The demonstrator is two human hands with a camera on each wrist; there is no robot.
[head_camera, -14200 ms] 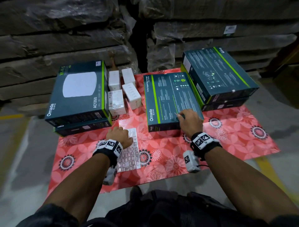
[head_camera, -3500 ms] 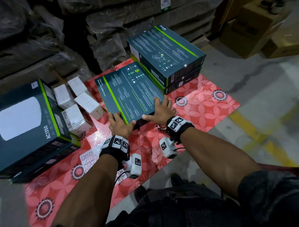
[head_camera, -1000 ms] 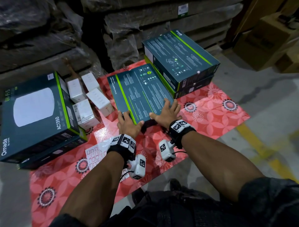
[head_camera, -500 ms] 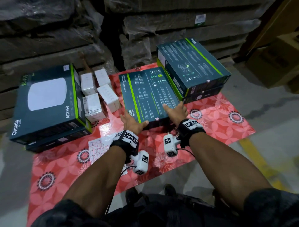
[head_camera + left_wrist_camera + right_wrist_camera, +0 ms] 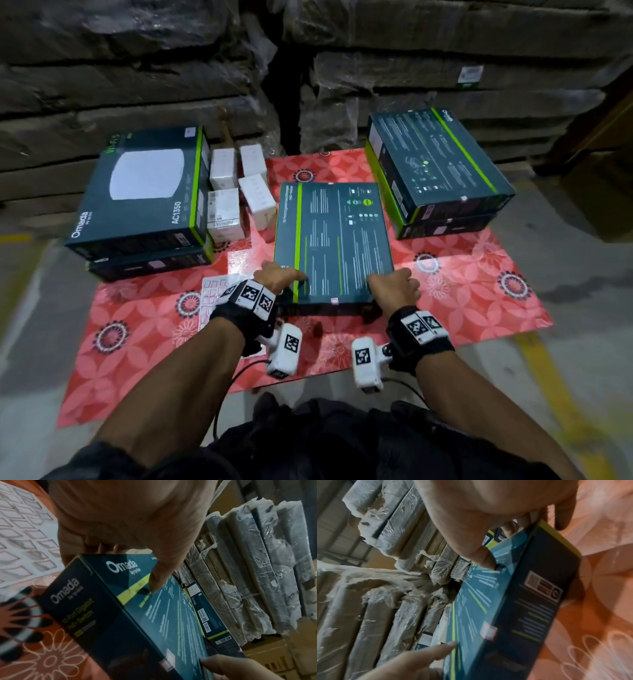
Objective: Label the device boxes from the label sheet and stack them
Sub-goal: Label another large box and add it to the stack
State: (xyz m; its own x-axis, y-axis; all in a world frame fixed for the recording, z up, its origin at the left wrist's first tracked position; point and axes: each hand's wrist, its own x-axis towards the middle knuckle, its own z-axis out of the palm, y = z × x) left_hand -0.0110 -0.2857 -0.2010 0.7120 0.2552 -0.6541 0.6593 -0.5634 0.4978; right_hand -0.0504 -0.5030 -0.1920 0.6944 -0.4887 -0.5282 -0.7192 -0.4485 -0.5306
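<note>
A dark teal device box [image 5: 334, 240] with a green stripe sits mid-mat, its near edge lifted over a shadow. My left hand [image 5: 279, 277] grips its near left corner. The thumb lies on top and the fingers curl round the side, as the left wrist view shows on the box [image 5: 154, 615]. My right hand [image 5: 394, 284] grips the near right corner the same way on the box [image 5: 505, 601]. A small pink-edged label [image 5: 334, 300] is stuck on the near top edge. The white label sheet [image 5: 214, 291] lies left of the box, partly under my left wrist.
A stack of two Omada boxes [image 5: 144, 192] stands at the left of the red flowered mat [image 5: 462, 294]. Another stack of two [image 5: 438, 161] stands at the right. Several small white boxes [image 5: 236, 192] sit between. Wrapped cardboard bundles [image 5: 411, 78] wall off the back.
The middle box has turned from slanted to square with me and come away from the right stack. Both hands have shifted out to its near corners and its near edge is raised.
</note>
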